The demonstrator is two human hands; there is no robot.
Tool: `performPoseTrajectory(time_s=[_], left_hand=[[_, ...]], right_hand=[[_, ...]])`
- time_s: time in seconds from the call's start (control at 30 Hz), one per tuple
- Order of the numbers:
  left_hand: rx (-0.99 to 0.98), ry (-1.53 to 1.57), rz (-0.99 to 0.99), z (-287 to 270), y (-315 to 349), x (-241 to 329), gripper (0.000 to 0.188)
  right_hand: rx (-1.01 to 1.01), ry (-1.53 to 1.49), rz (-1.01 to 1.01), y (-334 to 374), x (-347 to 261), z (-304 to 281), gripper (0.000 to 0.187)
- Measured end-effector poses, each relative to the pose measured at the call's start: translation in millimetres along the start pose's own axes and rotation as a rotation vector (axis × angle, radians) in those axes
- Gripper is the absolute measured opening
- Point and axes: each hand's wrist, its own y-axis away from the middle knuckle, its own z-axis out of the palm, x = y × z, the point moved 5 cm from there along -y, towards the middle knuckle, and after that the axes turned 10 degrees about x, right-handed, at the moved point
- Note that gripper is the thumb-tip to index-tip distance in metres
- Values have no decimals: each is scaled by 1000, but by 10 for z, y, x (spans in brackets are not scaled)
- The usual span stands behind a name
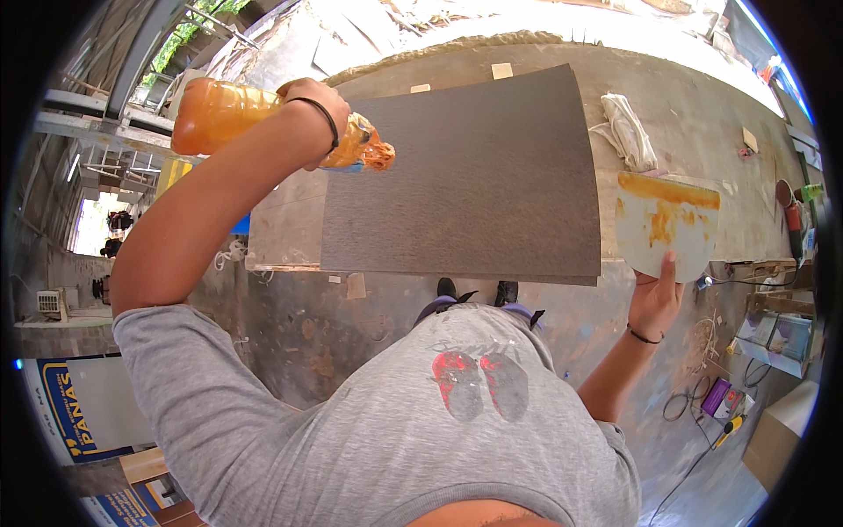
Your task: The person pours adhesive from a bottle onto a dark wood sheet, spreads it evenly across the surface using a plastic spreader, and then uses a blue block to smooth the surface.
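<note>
A large clear plastic bottle of amber-orange liquid lies nearly sideways in my left hand, its smeared neck toward the right. That neck hangs over the left part of a dark grey-brown sheet with a fine-grained surface. Closed fingers wrap the bottle near its shoulder; whether liquid is flowing out cannot be seen. My right hand grips a pale, flat spreader by its rounded lower edge. Orange-brown residue coats the spreader's straight far edge and runs down its face. It is beside the sheet's right edge.
The sheet lies on a wide, stained work table. A white cloth bundle sits beyond the spreader, and a red-and-black power tool at the far right. Cables, a purple box and a cardboard carton are on the floor to the right.
</note>
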Motion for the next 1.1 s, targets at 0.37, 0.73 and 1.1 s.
performPoseTrajectory(time_s=[0.37, 0.73, 1.1], left_hand=[[37, -2, -1, -107, 5, -22, 62], [136, -10, 0, -167, -42, -30, 46], [178, -21, 21, -263, -17, -55, 37]], right_hand=[[30, -5, 19, -20, 37, -74, 46], [31, -19, 33, -16, 59, -71, 47], [45, -6, 34, 15, 19, -46, 50]])
